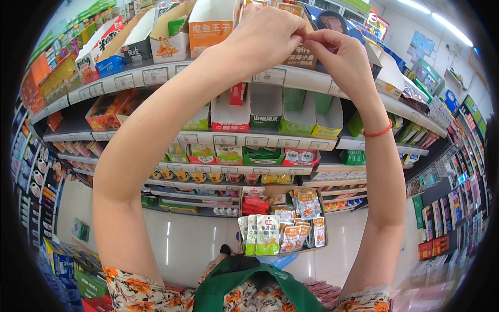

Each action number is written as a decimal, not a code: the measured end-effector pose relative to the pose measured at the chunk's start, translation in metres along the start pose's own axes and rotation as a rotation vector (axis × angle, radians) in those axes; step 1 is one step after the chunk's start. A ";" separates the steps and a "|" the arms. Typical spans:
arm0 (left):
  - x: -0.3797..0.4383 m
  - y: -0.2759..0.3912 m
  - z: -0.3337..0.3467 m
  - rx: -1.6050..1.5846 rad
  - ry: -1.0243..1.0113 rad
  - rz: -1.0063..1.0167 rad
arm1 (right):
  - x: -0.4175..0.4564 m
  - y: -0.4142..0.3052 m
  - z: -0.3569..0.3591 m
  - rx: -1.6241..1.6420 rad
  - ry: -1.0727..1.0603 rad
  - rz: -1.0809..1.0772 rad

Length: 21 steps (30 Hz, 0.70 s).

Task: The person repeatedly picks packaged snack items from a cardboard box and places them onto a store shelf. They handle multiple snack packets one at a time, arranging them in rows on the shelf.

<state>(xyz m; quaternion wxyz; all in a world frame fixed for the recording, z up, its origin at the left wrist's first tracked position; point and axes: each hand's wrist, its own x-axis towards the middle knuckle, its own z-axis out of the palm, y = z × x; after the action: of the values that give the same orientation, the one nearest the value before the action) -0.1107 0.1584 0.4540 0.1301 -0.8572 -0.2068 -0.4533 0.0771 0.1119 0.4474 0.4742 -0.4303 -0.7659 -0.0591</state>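
Note:
High up at the top shelf, my left hand [269,33] and my right hand [337,50] meet with thumbs and fingertips pinched together. Whatever may be between the fingertips is too small to make out. Right behind them stands a brown printed display box [299,58], partly covered by my hands. An orange-fronted display box [210,37] stands left of my left hand. Lower down, in front of my body, is an open cardboard carton [326,234]. It holds green-and-white snack pouches [268,236], orange-and-silver pouches [307,204] and red pouches [255,203].
The white edge of the top shelf [269,76] runs just below my hands, with price tags along it. Open display boxes [265,109] line the shelf beneath. A dark round object [331,21] is behind my right hand. More shelving [440,210] stands at the right.

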 end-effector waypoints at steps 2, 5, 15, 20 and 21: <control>-0.005 0.015 0.001 -0.043 -0.033 -0.014 | -0.013 -0.005 -0.007 0.008 -0.018 0.032; -0.015 0.028 0.005 -0.058 -0.053 -0.016 | -0.031 -0.008 -0.015 0.033 -0.049 0.042; -0.049 0.077 0.027 -0.275 -0.155 -0.150 | -0.093 -0.007 -0.034 0.093 -0.132 0.168; -0.066 0.097 0.044 -0.352 -0.235 -0.239 | -0.123 0.003 -0.039 0.104 -0.165 0.217; -0.071 0.100 0.050 -0.358 -0.229 -0.233 | -0.129 0.005 -0.039 0.112 -0.178 0.234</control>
<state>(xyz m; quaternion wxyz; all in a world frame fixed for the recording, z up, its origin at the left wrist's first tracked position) -0.0629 0.0742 0.3639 -0.1015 -0.8826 -0.2342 -0.3948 0.1303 0.0171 0.3666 0.4314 -0.4928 -0.7517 0.0777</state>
